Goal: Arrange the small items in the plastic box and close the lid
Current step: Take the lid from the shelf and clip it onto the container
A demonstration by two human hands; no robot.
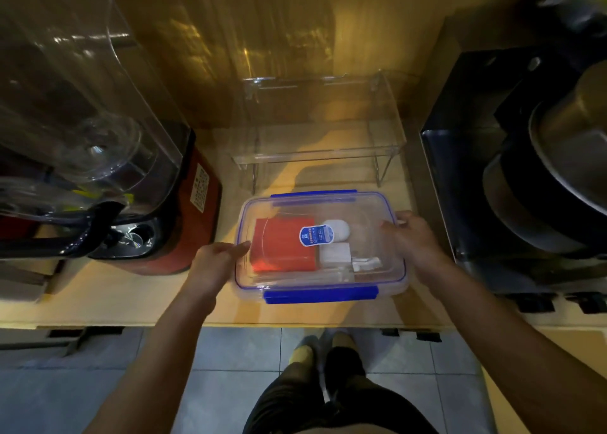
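A clear plastic box point(377, 286) with blue clips sits on the wooden counter, its lid point(368, 210) lying on top. Through the lid I see a red flat item point(282, 249), a white rounded case point(338, 228), a white square block point(335, 253) and a small white piece point(364, 264). A blue sticker point(315, 235) is on the lid. My left hand point(218, 258) touches the box's left edge with fingers extended. My right hand point(412, 236) grips the right edge of the lid.
A red and black blender point(157, 210) with a clear jug stands at the left. A clear acrylic stand point(322, 151) is behind the box. A black cooker with metal pots point(542, 187) is at the right. Tiled floor and my legs lie below the counter edge.
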